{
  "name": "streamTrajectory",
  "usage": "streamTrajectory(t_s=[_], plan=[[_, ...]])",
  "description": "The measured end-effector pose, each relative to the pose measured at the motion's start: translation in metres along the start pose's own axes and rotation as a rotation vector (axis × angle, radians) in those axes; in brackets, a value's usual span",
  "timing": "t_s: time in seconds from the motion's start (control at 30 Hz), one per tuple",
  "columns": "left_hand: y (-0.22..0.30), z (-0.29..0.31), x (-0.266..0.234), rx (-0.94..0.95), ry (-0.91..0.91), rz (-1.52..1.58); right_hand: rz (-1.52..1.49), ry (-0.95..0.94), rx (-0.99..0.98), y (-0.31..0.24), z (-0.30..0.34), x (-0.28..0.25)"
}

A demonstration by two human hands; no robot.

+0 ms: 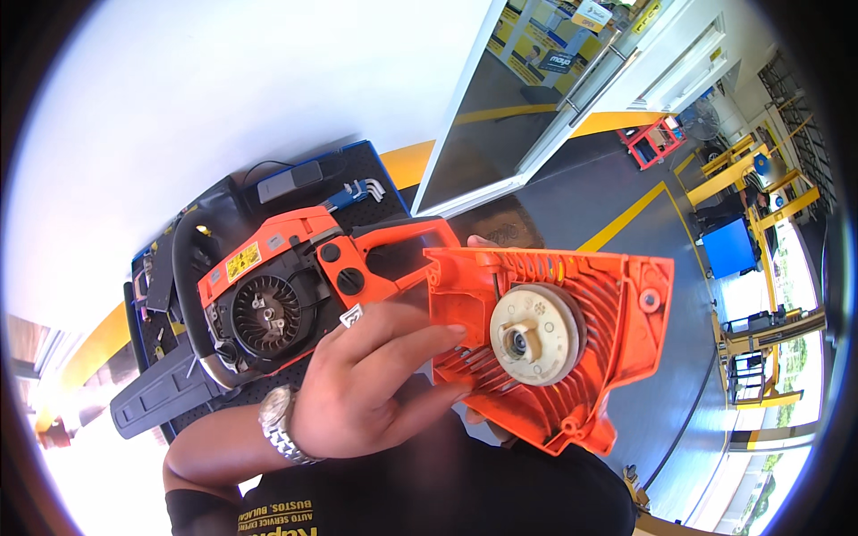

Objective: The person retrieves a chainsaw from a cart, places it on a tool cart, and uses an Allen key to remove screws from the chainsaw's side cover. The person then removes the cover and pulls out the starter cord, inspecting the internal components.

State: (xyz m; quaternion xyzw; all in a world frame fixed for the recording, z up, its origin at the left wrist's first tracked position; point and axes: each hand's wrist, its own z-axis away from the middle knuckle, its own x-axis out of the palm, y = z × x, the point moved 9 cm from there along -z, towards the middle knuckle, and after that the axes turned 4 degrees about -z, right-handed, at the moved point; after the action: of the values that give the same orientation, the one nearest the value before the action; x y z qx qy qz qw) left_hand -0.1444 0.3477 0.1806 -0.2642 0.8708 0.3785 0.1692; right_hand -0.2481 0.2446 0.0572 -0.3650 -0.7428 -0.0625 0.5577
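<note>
An orange recoil starter cover (630, 357) is tilted up in front of me, its ribbed inside facing me. A cream-coloured starter pulley (536, 335) sits in its middle. My right hand (483, 242) grips the cover from behind; only bits of its fingers show past the edges. My left hand (375, 371), with a metal watch on the wrist, has thumb and fingers apart over the cover's left side, and holds nothing. Whether its fingertips touch the cover cannot be told. To the left rests an orange chainsaw (290, 241), its black finned flywheel (271, 314) exposed.
The chainsaw, with a black bar sheath (165, 389), lies on a dark perforated work surface (362, 170) with a blue edge. A blue hex key set (353, 194) lies behind it. Beyond are a glass door (509, 125), a red cart (651, 143) and yellow lifting equipment (760, 183).
</note>
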Motion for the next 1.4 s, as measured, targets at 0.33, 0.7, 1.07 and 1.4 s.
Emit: streamTrajectory(t_s=[0.33,0.7,1.07,1.4], plan=[[-0.003,-0.003,0.018,-0.009,0.025,0.113,0.188,0.148,-0.073,-0.003,0.013,-0.009],[-0.012,0.041,0.011,-0.053,0.169,0.186,0.295,0.257,-0.051,0.021,0.019,-0.026],[-0.038,0.067,-0.001,-0.209,0.248,0.222,0.392,0.301,-0.031,0.038,0.024,-0.032],[-0.045,0.059,-0.064,-0.162,-0.101,-0.710,0.421,0.326,-0.060,0.031,0.032,-0.029]])
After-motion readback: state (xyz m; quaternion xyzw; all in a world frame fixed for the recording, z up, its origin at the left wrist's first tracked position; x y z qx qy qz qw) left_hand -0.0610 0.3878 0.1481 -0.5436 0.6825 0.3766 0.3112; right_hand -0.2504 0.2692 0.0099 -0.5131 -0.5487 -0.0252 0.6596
